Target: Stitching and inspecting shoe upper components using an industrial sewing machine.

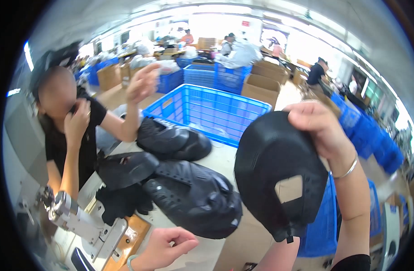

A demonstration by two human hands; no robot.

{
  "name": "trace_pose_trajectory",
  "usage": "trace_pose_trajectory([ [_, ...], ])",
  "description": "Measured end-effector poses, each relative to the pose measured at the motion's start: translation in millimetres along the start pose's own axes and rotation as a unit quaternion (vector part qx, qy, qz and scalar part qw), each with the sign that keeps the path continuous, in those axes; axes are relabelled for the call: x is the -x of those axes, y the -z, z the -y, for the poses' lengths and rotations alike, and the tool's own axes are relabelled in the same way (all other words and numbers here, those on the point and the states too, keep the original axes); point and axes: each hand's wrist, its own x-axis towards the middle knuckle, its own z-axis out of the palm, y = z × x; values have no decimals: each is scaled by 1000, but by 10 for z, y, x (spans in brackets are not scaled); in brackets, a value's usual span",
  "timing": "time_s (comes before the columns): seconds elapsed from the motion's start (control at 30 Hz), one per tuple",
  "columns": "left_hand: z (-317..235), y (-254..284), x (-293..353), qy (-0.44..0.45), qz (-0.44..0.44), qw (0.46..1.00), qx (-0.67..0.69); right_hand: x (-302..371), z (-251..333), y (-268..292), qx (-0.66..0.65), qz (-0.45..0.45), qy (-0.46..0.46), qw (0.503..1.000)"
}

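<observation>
My right hand (316, 128) is raised at the right and pinches the top edge of a black shoe upper (272, 171), which hangs down with a square cut-out in it. My left hand (167, 246) sits low in the picture near the table's front, fingers curled in with nothing in them. Just above it lies a pile of black shoe uppers (189, 194) on the pale table (225, 158). Another black upper (173, 137) lies further back.
A co-worker in a black top (87, 135) sits at the left with both hands raised. A white sewing machine (78, 219) stands at the lower left. A big blue crate (207, 110) stands behind the table, with more blue crates and cardboard boxes around.
</observation>
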Motion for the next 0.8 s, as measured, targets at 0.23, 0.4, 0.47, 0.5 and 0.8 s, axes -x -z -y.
trace_pose_trajectory([
  [0.23, -199, -832, -318, -228, 20, 971, 63, 1032, -500, 104, -69, -6, -70, 995],
  [0.4, -536, -1504, -866, -191, 151, 943, 229, 1553, -675, 214, -104, -70, -84, 989],
  [0.47, -535, -1694, -982, -142, 183, 925, 301, 1700, -735, 249, -110, -98, -90, 985],
  [0.5, -512, -1745, -1032, -136, 186, 925, 303, 1762, -775, 267, -113, -101, -94, 984],
  [0.8, -353, -2093, -1135, 14, 303, 866, 398, 2179, -1066, 241, -119, -205, -99, 967],
])
